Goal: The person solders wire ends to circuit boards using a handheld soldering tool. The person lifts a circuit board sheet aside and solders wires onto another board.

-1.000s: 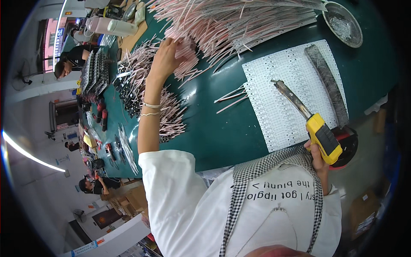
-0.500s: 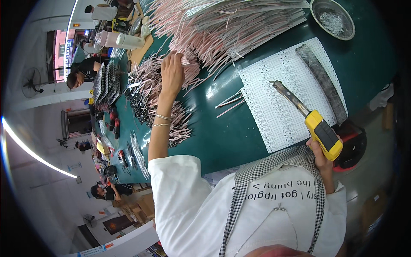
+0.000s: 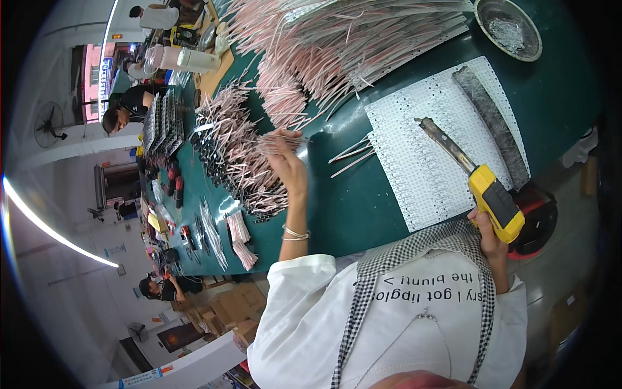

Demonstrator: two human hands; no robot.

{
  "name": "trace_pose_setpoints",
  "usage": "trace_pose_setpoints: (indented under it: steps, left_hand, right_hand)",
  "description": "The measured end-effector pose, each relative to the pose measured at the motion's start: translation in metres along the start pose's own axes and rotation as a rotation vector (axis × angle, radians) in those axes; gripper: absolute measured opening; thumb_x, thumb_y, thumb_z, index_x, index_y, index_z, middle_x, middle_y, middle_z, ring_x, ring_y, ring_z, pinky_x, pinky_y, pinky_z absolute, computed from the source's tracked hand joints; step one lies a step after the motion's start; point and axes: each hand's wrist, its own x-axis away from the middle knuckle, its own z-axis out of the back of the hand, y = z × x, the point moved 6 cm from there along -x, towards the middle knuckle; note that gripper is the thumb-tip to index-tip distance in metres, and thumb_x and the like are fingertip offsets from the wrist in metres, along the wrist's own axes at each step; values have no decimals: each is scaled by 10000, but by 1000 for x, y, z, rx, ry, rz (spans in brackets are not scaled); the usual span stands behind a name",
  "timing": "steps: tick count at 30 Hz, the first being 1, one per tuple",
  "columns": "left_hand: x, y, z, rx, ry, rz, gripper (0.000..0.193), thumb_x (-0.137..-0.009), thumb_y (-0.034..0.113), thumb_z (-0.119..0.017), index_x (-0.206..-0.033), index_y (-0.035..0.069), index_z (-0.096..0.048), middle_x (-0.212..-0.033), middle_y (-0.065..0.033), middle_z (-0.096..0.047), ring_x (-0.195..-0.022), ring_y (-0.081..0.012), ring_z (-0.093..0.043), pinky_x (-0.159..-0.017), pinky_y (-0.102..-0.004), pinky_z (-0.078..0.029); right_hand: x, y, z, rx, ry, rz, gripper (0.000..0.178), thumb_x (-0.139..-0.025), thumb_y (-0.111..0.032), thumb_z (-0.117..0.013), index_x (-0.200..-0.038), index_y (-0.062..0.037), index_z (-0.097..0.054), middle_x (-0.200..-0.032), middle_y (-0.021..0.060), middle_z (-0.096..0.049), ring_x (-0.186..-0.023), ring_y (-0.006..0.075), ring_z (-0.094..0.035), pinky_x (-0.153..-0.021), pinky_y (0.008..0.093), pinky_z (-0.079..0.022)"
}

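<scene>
My left hand [image 3: 290, 170] is closed on a small bundle of thin pinkish wires [image 3: 275, 141], above the near edge of the wire heaps. Beside it lies a pile of pink wires with black ends [image 3: 227, 139]; just beyond is another bunch of pink wires [image 3: 284, 97]. At the right, my right hand [image 3: 490, 235] grips the yellow and black handle of a soldering iron [image 3: 494, 201]. Its long dark tip slants up over white perforated sheets [image 3: 405, 155], which carry a dark grey strip [image 3: 490, 120]. A few loose wires [image 3: 353, 155] stick out at the sheets' left edge.
A large stack of wired sheets [image 3: 389, 45] fills the table's far side. A metal bowl [image 3: 508, 29] with silvery bits stands at the far right. Another pink wire bundle [image 3: 240, 236] lies on the green table [image 3: 337, 214] at left. Co-workers sit further off.
My left hand has come back toward me and to the right, away from the far bunch, with a bundle of wires in it. My right hand and the soldering iron have barely moved.
</scene>
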Motion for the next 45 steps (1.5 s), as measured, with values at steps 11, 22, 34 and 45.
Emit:
trace_pose_setpoints:
  steps: [11,22,34,45]
  left_hand:
    - [-3,-43,-7,139,15,-6,429,-1012,163,-487,-1382,-4,-347,-852,-60,-597,-774,-113,-595,-679,-244,-466]
    - [7,-42,8,388,-286,432,261,-998,218,-536,-1142,0,-549,-669,18,-474,-523,-42,-380,-482,-208,-310]
    - [22,-81,-7,215,-520,654,135,-870,145,-693,-903,29,-633,-634,50,-520,-515,-22,-416,-439,-204,-302]
    - [20,-198,-11,76,-716,469,176,-824,143,-702,-788,2,-604,-633,53,-512,-582,-32,-413,-522,-225,-355]
  right_hand:
    - [-7,7,-36,-18,-26,-30,276,-951,-161,-492,-1118,40,-580,-846,81,-622,-750,151,-571,-684,291,-461]
    - [4,10,-54,125,59,-78,297,-850,-141,-615,-1098,22,-609,-888,94,-645,-714,184,-596,-662,302,-474]
    - [5,33,-115,-4,118,-190,354,-740,-148,-768,-1016,35,-643,-819,100,-674,-636,194,-650,-607,286,-511]
    - [-10,92,-208,65,70,-258,388,-714,-113,-766,-1035,64,-642,-855,126,-692,-700,197,-680,-664,287,-538]
